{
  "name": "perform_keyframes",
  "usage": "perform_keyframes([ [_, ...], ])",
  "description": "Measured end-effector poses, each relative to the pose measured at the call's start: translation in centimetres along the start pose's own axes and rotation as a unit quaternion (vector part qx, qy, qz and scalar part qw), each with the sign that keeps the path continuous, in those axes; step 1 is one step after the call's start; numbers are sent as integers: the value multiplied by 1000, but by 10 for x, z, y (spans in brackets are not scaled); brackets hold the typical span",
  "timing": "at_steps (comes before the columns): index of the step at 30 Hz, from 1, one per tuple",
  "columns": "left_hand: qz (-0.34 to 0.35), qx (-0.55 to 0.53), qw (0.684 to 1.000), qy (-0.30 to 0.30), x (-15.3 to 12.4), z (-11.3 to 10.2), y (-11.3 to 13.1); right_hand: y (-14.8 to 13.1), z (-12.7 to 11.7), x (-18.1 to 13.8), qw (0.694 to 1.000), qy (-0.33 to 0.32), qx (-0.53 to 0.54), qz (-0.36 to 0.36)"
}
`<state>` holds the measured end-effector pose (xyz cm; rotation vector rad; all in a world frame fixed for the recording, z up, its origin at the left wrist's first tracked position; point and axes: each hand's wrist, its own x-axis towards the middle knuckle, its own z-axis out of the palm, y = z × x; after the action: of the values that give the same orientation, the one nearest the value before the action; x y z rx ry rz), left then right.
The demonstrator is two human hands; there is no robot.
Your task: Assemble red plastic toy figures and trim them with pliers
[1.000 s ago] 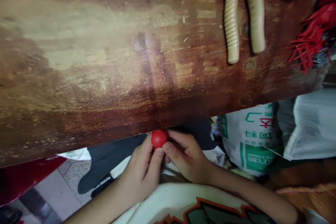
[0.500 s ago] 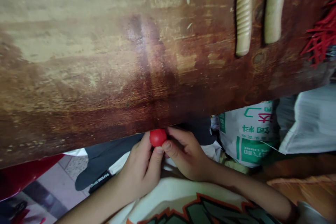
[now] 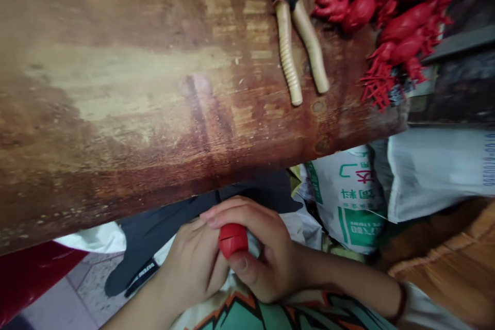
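Hands together: bare right hand clamped on a rounded, slit red plastic-looking piece, snug against the bare left hand (fingers hidden, can't tell its grip), near the worn brown wooden table.

The right-hand grip has changed most: its fingers, earlier bent around the side of the red piece, now reach across above it onto the left-hand grip. The red piece now sits farther from the edge of the desk and shows a dark line, perhaps a slit, though blur makes that uncertain. With the view shifted, the black head of the pliers and more red figures have come into sight.
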<state>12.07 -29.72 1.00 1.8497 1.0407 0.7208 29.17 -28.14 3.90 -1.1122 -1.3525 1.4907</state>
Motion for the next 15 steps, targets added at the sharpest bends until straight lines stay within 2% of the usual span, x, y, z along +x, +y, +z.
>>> perform_keyframes([
  [3,42,31,998,25,6,-7,5,-3,-3,-1,1000,-17,8,-12],
  [5,54,43,997,14,12,-14,10,-3,-11,-1,998,-38,-15,-39],
  [7,50,72,996,-15,16,-22,16,-1,-22,0,990,-37,-92,-100],
  [9,54,101,992,-48,16,-27,22,1,-33,1,966,-28,-187,-173],
  [11,71,95,990,-79,14,-27,28,1,-41,1,940,-54,-251,-223],
  [15,85,36,986,-139,5,-22,38,-2,-44,-9,920,-143,-285,-226],
])
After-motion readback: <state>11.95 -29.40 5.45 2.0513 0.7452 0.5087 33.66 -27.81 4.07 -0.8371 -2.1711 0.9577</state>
